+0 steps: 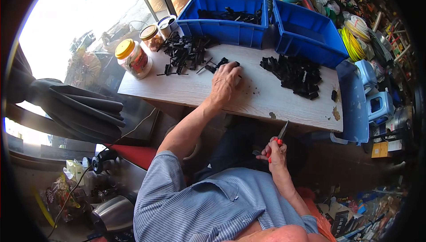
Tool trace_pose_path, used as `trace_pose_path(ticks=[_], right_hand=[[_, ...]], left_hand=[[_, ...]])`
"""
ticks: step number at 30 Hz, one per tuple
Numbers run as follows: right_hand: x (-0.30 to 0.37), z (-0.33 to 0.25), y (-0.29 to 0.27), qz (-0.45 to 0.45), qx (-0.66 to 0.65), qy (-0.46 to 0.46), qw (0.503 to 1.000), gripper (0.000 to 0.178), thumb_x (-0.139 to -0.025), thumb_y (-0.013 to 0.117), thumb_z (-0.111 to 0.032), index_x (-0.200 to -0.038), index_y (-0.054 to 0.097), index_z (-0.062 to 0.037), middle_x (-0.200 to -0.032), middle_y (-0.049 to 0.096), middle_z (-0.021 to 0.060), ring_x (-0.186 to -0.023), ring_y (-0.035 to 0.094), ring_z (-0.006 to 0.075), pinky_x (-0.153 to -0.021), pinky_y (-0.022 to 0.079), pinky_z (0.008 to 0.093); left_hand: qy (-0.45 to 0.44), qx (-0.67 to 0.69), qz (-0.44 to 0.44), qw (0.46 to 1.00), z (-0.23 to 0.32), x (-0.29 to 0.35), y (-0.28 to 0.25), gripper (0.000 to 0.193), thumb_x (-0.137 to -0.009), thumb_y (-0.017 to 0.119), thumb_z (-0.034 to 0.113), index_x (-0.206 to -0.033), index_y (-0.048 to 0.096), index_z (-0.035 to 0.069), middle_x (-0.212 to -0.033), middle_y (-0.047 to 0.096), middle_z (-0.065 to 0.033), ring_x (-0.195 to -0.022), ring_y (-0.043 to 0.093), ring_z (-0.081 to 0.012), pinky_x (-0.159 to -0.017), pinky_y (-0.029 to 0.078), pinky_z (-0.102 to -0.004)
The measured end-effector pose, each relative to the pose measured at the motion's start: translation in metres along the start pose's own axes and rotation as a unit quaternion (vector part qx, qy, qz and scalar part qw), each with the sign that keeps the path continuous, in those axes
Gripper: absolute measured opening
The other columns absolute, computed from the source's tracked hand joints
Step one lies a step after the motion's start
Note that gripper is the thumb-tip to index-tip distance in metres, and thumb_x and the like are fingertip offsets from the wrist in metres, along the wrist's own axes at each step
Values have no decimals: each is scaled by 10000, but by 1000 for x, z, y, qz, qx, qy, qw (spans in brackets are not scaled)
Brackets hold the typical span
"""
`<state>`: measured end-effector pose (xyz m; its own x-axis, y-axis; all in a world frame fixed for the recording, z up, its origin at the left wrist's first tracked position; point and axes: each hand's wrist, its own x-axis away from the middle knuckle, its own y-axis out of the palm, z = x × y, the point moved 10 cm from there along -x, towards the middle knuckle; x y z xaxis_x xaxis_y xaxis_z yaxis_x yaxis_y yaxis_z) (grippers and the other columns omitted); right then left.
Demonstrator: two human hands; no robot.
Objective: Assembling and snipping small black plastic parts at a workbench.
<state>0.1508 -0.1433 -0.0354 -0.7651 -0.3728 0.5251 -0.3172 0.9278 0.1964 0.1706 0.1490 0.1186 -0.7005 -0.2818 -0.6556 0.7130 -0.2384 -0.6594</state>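
My left hand (224, 84) reaches over the white tabletop (208, 92), its fingers bent down and closed on a small black plastic part (223, 61), which the fingers partly hide. To the left of this hand lies a loose pile of black plastic parts (184, 53), some with thin stems. Another heap of black parts (295, 75) is spread farther right. In front of the table's near edge, my right hand (277, 153) is wrapped round the red handles of scissors (282, 132). Their pointed metal blades are together and tilt up toward the table.
Two blue bins (248, 37) (306, 42) stand along the far side; black parts lie in the left one. Jars (133, 60) (151, 37) are at the far left. One black piece (333, 95) lies near the right edge. Blue stools (379, 106) stand beyond it.
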Motion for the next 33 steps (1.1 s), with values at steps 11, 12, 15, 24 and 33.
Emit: trace_pose_path(ticks=[11, 12, 15, 24, 33], right_hand=[[2, -1, 4, -4, 6, -10, 1000, 284, -947, 565, -296, -750, 556, -92, -636, 519, 14, -544, 556, 123, -528, 594, 365], [2, 0, 4, -3, 5, -9, 1000, 301, -956, 566, -306, -743, 555, -92, -633, 518, 12, -543, 557, 123, -527, 593, 364], [1, 2, 4, -6, 3, -11, 1000, 278, -946, 570, -291, -750, 557, -94, -637, 523, 11, -549, 561, 122, -530, 593, 362], [2, 2, 4, -20, -36, 5, 999, 159, -907, 604, -245, -829, 564, -112, -621, 494, 4, -532, 535, 120, -533, 597, 396], [4, -52, 28, -87, -113, -72, 987, 132, -915, 626, -217, -923, 560, -103, -618, 486, 6, -501, 491, 105, -538, 602, 401]], left_hand=[[-83, -31, -35, 995, -28, -8, 4, 291, -773, 711, 133, -1055, 654, 96, -1055, 666, -122, -1038, 587, -350, -875, 491, -444], [-79, -49, -57, 994, -28, -9, 8, 308, -766, 714, 133, -1065, 650, 98, -1032, 666, -119, -1024, 587, -348, -863, 491, -447], [-61, -62, -49, 995, -23, -11, 11, 314, -742, 706, 104, -1047, 635, 81, -967, 665, -117, -997, 585, -343, -843, 491, -449], [47, 40, 114, 991, 25, -7, -34, 351, -784, 671, -36, -1120, 604, 42, -1016, 659, -148, -968, 624, -352, -831, 519, -419], [31, 253, -79, 964, 124, 74, -12, 370, -773, 696, -22, -1130, 626, 45, -1018, 660, -154, -895, 654, -354, -761, 551, -413]])
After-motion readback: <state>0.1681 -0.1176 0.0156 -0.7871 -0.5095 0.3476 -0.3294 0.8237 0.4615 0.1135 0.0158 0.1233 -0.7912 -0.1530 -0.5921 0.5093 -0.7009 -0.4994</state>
